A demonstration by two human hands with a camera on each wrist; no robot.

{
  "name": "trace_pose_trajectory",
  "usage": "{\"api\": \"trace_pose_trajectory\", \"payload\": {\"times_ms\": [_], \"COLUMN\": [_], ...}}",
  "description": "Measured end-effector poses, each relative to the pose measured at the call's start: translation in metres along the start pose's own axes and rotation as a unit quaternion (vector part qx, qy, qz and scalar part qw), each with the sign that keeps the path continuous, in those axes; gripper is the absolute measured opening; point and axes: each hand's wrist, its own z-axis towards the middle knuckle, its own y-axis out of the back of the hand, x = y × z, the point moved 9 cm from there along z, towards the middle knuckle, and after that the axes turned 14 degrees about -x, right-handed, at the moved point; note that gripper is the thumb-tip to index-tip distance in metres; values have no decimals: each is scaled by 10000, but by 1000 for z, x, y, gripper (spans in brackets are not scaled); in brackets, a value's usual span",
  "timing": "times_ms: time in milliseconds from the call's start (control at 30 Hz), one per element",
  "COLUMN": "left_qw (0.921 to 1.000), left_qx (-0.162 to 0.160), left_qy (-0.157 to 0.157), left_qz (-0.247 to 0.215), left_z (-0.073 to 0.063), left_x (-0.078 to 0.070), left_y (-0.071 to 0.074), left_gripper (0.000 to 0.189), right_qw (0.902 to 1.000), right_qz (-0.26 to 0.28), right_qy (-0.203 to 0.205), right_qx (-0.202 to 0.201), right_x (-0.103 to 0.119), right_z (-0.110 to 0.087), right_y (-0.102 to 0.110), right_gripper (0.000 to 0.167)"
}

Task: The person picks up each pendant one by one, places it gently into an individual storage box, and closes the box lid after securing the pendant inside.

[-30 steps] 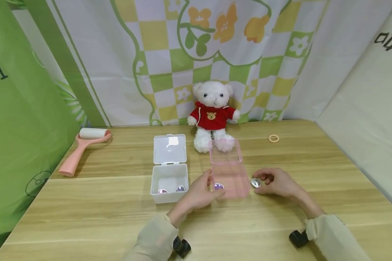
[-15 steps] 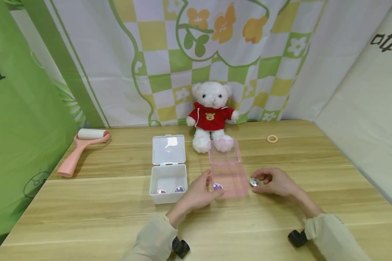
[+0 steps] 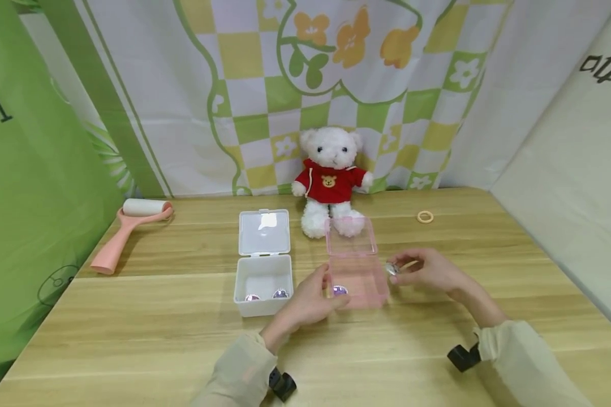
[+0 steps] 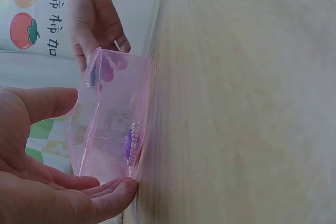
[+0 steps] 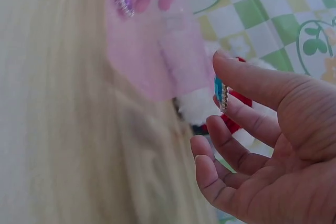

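My left hand (image 3: 310,297) holds the near left corner of an open pink clear plastic box (image 3: 368,302), thumb along the front and fingers at the side. A purple jewel (image 3: 340,290) with a beaded rim lies inside that box, by its left wall. Just right of the box, my right hand (image 3: 430,272) pinches a round jewel (image 3: 391,269) between thumb and fingertips. From the head its silvery back shows; the right wrist view shows a blue face and beaded edge (image 5: 224,99). To the left stands an open white box (image 3: 262,308) with two jewels (image 3: 280,293) in it.
A white teddy bear (image 3: 331,183) in a red hoodie sits behind the pink box against the patterned cloth. At the far left lies a pink-handled lint roller (image 3: 127,229). A small tan ring (image 3: 425,217) is at the back right of the wooden table (image 3: 147,339).
The right hand has lifted the jewel a little up and inward, closer to the pink box's right side, and its wrist has turned. My left hand and both boxes have stayed put.
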Motion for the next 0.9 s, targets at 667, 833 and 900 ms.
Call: {"api": "trace_pose_trajectory", "payload": {"times_ms": [667, 833, 900], "left_qw": [9999, 10000, 9999], "left_qx": [-39, -30, -34], "left_qy": [-76, -84, -107], "left_qz": [59, 32, 7], "left_z": [-2, -2, -2], "left_x": [-2, -2, -2], "left_y": [1, 0, 0], "left_gripper": [84, 84, 84], "right_qw": [9977, 9976, 9972], "right_qz": [498, 407, 347], "right_qy": [403, 498, 579], "right_qx": [230, 275, 333], "right_x": [50, 54, 58], "right_z": [10, 10, 11], "right_y": [-28, -36, -40], "right_gripper": [39, 39, 39]}}
